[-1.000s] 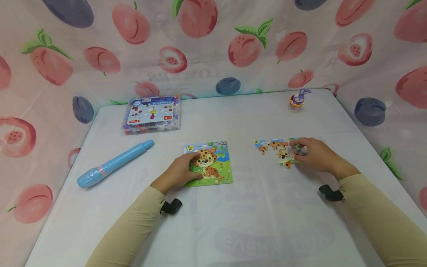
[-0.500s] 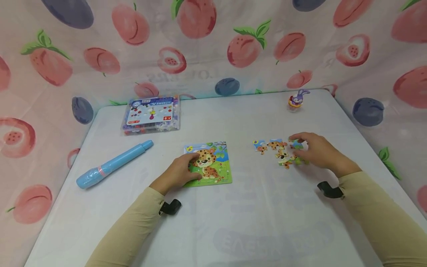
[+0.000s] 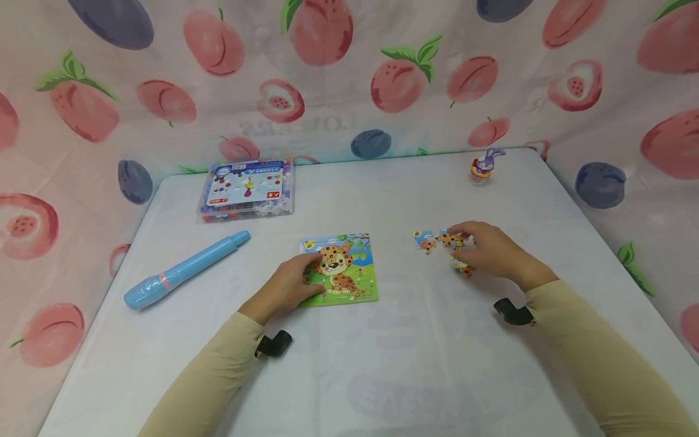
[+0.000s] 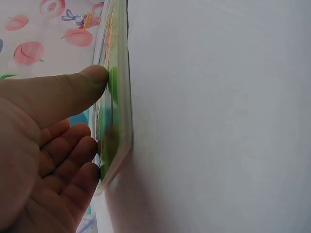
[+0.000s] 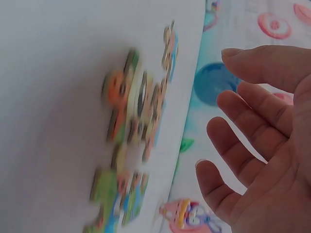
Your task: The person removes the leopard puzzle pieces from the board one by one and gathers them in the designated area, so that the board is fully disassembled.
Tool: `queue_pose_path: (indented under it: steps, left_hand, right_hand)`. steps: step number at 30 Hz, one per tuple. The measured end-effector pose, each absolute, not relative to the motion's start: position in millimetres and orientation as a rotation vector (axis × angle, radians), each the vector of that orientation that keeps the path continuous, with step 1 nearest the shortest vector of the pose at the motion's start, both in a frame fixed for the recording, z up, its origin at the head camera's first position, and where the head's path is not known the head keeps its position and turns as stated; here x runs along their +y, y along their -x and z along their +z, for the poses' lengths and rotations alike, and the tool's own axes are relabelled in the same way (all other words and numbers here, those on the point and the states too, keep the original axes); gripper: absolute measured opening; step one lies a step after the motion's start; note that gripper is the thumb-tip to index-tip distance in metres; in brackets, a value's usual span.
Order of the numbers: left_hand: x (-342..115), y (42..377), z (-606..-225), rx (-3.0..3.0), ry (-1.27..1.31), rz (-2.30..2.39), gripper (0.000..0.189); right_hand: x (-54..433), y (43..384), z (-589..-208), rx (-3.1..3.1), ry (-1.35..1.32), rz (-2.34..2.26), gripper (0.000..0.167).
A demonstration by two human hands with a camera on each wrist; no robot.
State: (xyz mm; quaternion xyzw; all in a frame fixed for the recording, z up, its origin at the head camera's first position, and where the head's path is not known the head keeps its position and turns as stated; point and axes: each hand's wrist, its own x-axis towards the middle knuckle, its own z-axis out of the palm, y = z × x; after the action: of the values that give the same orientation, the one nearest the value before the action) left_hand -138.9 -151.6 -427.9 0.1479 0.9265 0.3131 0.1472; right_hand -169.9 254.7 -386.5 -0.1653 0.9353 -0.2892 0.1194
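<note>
A square jigsaw puzzle [image 3: 352,261] with a leopard cub picture lies flat on the white table. My left hand [image 3: 285,285] rests on its left side, thumb and fingertips touching its face; the left wrist view shows the thumb [image 4: 73,94] against the puzzle's surface. My right hand [image 3: 494,252] hovers over several loose puzzle pieces [image 3: 425,241] to the right, partly hiding them. In the right wrist view its fingers are spread and hold nothing, apart from the pieces [image 5: 119,90].
A clear plastic case [image 3: 247,189] with a printed label stands at the back left. A light blue torch-shaped tube [image 3: 188,269] lies before it. A small purple rabbit figure [image 3: 483,167] stands at the back right. Peach-patterned cloth [image 3: 322,79] hangs behind the table.
My right hand has moved left across the loose pieces, from the rightmost ones to over the middle ones. My left hand has stayed on the puzzle.
</note>
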Motion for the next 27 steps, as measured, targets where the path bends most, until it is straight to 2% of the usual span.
queue_pose_path:
  steps: [9, 27]
  left_hand:
    - [-165.1, 139.0, -430.2, 2.725, -0.433, 0.867, 0.061]
    - [-179.7, 155.4, -427.0, 2.643, -0.375, 0.83, 0.079]
  right_hand:
    - [220.0, 173.3, -398.4, 2.68, 0.582, -0.942, 0.045]
    - [127.5, 182.5, -404.3, 2.605, 0.805, -0.768, 0.05]
